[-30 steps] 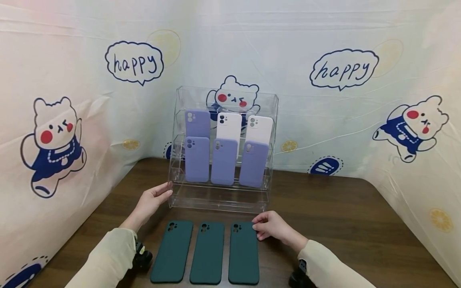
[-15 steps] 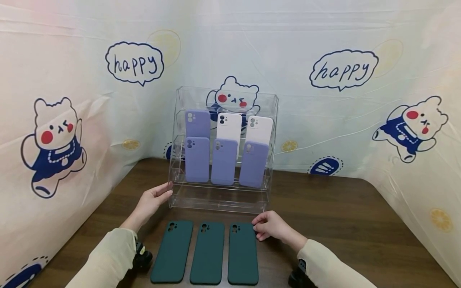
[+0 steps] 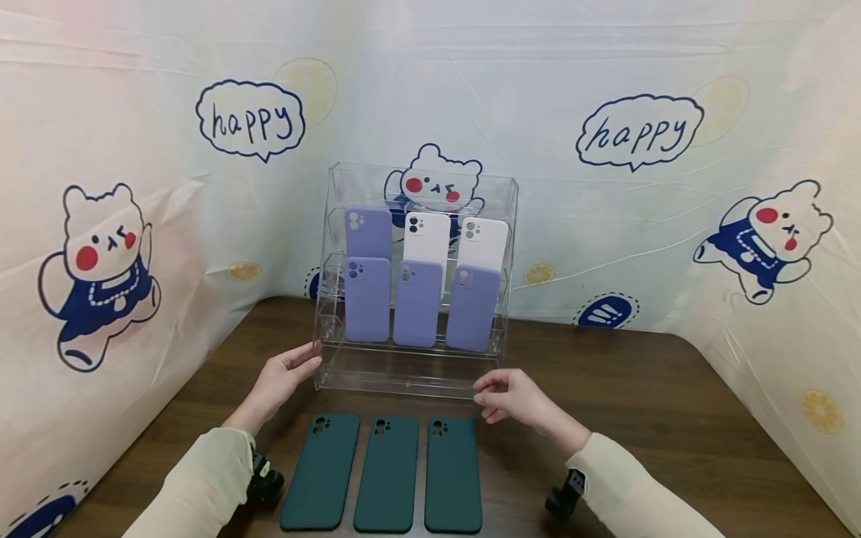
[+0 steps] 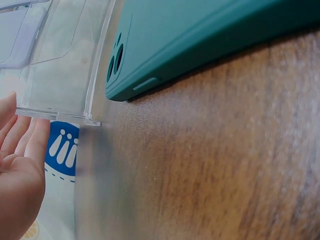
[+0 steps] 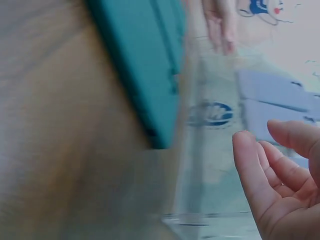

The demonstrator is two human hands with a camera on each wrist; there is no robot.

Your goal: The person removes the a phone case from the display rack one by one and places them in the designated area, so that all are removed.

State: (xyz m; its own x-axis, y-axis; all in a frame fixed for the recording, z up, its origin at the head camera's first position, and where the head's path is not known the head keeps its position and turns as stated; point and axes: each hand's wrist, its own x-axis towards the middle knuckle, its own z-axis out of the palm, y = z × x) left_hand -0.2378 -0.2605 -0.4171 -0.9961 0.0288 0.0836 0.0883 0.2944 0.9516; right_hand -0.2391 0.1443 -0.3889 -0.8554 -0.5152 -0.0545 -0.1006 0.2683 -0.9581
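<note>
A clear tiered display stand (image 3: 410, 382) stands mid-table, bearing lilac and white phone cases. With thumb and fingers on either side of its left edge, my left hand (image 3: 285, 377) holds the stand; the left wrist view shows the left thumb (image 4: 7, 109) in front and the fingers behind the panel. My right hand (image 3: 518, 396) hovers by the stand's lower right corner, thumb and index finger apart and nothing between them in the right wrist view. Three dark green phone cases lie in a row before the stand: left case (image 3: 320, 472), middle case (image 3: 386, 474), right case (image 3: 454, 475).
The stand's front tier (image 3: 403, 366) holds no cases. Lilac phone cases (image 3: 367, 299) fill the tier above, with a lilac and two white cases (image 3: 483, 239) behind. A printed cloth (image 3: 525, 90) encloses the brown table (image 3: 605, 388) at back and sides.
My right hand has left the right green case's upper edge and moved forward to the stand's corner. That case has shifted very slightly left. My left hand keeps its place.
</note>
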